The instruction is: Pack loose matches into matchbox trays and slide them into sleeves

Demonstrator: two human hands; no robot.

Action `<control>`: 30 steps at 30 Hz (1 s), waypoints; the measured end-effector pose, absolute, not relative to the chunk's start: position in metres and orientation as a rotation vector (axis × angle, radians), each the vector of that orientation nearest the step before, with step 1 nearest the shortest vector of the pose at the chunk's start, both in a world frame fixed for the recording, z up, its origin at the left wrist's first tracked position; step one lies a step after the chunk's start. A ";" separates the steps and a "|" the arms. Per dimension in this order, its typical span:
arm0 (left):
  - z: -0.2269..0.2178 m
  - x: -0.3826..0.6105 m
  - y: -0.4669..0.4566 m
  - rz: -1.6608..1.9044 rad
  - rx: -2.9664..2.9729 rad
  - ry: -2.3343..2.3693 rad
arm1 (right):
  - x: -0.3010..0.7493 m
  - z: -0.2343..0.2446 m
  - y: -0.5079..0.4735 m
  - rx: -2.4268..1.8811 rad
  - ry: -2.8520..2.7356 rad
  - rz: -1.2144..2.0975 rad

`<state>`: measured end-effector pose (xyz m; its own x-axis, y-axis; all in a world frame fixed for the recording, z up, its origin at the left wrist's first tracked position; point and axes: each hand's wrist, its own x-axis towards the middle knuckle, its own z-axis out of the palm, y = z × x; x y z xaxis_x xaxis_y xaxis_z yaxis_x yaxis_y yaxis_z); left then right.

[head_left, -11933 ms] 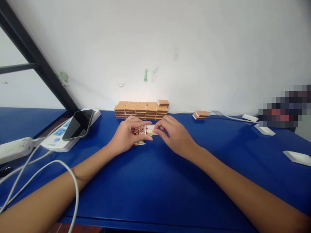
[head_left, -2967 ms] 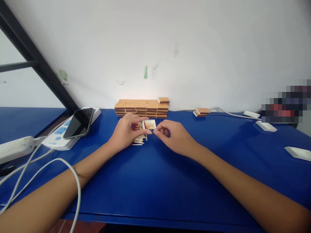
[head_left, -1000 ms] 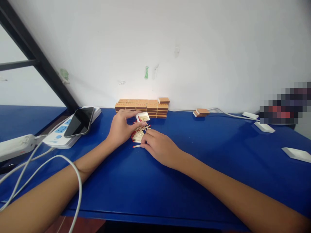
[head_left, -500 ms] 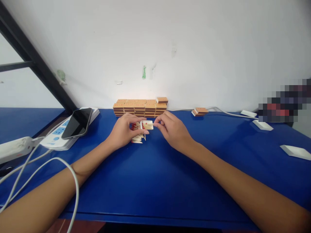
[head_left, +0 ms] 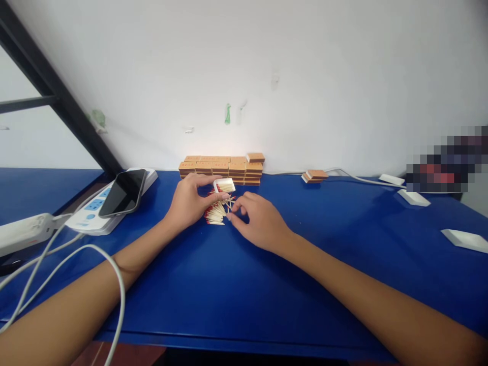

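My left hand (head_left: 187, 200) holds a small white matchbox tray (head_left: 229, 183) between thumb and fingers, over the table. Several red-tipped matches (head_left: 224, 187) lie inside the tray. Just below it, a loose pile of matches (head_left: 216, 213) is spread on the blue table, partly covered by my left thumb. At the right edge of this pile, my right hand (head_left: 259, 219) has its thumb and index fingertips pinched on a match, which is mostly hidden.
Stacked orange matchboxes (head_left: 213, 166) line the wall behind my hands. More matchboxes (head_left: 315, 175) lie to the right. On the left are a phone (head_left: 124, 193) on a power strip (head_left: 89, 223) and a looping white cable (head_left: 121, 284). White trays (head_left: 414, 197) lie far right.
My right hand has moved from the tray's right end down and left to the match pile. The tray, in my left hand, has shifted slightly up and left and tilted.
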<state>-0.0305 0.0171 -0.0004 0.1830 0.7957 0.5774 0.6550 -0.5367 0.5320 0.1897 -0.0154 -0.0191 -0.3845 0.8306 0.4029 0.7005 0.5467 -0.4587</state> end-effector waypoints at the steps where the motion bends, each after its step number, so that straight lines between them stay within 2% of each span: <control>1: -0.001 -0.030 0.017 1.284 2.284 1.421 | 0.187 -0.021 -0.016 -1.258 -2.198 0.283; 20: -0.001 -0.029 0.016 1.251 2.304 1.410 | 0.176 -0.023 -0.015 -1.439 -2.226 0.252; 30: 0.001 -0.030 0.016 1.246 2.306 1.465 | 0.214 -0.027 -0.005 -1.419 -2.258 0.074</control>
<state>-0.0304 0.0162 0.0008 0.1836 0.8030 0.5670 0.6882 -0.5169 0.5092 0.2137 -0.0048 -0.0271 -0.3552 0.8633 0.3585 0.8380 0.4640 -0.2871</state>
